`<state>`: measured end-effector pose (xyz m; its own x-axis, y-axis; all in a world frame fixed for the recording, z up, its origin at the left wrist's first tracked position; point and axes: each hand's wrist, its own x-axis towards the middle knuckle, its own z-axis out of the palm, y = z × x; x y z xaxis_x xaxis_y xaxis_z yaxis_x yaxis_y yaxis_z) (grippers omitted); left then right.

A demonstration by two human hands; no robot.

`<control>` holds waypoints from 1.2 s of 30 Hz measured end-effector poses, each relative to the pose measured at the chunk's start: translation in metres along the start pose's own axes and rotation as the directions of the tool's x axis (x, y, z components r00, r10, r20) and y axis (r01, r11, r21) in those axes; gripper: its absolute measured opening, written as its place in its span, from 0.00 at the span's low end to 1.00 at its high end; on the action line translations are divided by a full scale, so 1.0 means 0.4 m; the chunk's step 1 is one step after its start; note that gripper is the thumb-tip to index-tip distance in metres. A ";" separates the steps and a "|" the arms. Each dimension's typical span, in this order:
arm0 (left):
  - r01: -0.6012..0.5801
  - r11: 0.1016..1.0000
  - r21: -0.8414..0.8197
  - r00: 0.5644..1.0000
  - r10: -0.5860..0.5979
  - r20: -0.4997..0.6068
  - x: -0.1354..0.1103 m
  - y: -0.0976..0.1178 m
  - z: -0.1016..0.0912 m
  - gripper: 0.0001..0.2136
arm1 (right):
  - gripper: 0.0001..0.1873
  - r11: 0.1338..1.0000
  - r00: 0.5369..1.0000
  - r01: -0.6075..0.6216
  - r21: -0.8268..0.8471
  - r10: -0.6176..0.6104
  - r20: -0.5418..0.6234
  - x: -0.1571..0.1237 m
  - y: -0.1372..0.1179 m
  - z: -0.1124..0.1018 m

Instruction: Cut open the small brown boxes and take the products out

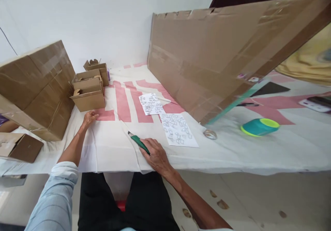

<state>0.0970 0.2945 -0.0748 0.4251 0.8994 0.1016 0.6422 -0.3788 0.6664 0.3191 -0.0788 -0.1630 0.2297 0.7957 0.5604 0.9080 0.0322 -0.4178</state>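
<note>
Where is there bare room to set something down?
Bare cloth shows between the left hand and the knife, and between the tape roll and its front edge. It's crowded at left: small boxes beside a large box.

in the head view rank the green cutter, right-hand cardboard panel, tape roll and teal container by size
1. Cardboard panel
2. Teal container
3. Green cutter, partly covered by the right hand
4. Tape roll

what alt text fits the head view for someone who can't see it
A person's right hand holds a green utility knife at a cloth-covered table; the left hand is beside small open cardboard boxes. Two marked paper sheets lie near a large cardboard panel.
</note>
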 end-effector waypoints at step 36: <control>0.067 0.914 0.401 0.989 -0.007 -0.150 -0.793 -0.138 -0.153 0.22 | 0.16 0.994 0.994 0.046 -0.102 -0.055 -0.094 -0.046 0.070 0.054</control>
<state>-0.1125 0.0437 -0.0987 0.3206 0.9245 0.2063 0.8708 -0.3733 0.3199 0.3327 -0.0796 -0.2007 0.2108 0.7324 0.6474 0.9485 0.0068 -0.3166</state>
